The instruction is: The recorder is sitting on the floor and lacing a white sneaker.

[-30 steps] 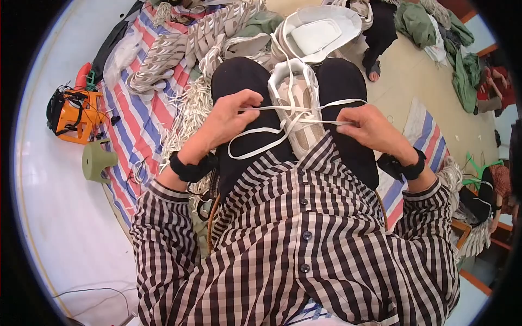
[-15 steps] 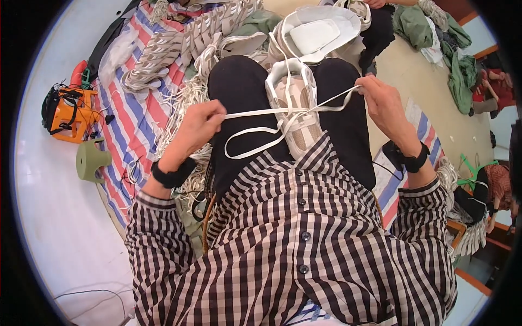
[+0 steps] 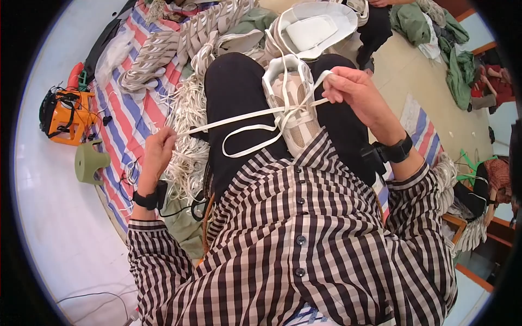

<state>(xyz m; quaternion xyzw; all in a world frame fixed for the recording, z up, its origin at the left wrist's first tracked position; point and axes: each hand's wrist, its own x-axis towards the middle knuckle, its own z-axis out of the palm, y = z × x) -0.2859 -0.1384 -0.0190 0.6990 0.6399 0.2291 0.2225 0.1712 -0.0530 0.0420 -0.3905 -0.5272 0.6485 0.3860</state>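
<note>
A white shoe upper (image 3: 292,103) lies on my lap between my black-trousered thighs. A flat white lace (image 3: 239,120) runs through it. My left hand (image 3: 157,152) is out to the left, pinching one lace end so it stretches taut across my left thigh. My right hand (image 3: 353,92) is raised at the right of the upper, pinching the other lace end. A slack loop of lace hangs below the taut strand.
A striped red, white and blue mat (image 3: 128,108) carries rows of white uppers (image 3: 163,46) and a heap of white laces (image 3: 187,136). An orange device (image 3: 68,117) and a green stool (image 3: 89,162) stand on the left. A white tray (image 3: 312,27) lies ahead. Green cloth (image 3: 459,70) is piled at the right.
My hands have pulled apart: the left one swung down and far left, the right one lifted up and right, drawing the lace tight through the upper.
</note>
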